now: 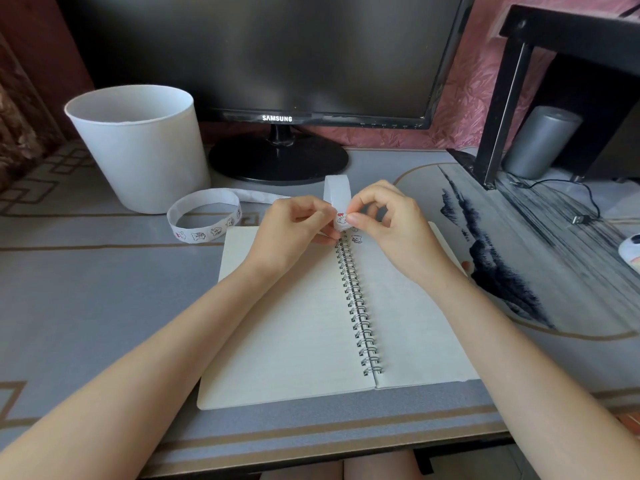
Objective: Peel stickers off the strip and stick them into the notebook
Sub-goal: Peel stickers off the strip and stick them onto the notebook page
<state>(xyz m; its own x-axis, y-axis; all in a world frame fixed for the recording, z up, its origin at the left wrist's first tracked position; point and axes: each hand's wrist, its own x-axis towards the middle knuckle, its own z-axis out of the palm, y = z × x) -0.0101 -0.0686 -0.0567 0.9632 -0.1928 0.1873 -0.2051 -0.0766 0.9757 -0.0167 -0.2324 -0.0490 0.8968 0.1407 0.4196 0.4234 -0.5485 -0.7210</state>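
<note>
At centre frame the left hand (294, 230) and right hand (388, 223) pinch the strip (337, 194), peeling a sticker (341, 220); one stuck sticker (356, 239) shows on the notebook (294, 323), many remain

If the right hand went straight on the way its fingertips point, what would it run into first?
The right hand pinches the sticker strip. Pushed on leftward, it would likely meet the left hand, whose fingers hold the same strip, though depth is unclear.
</note>
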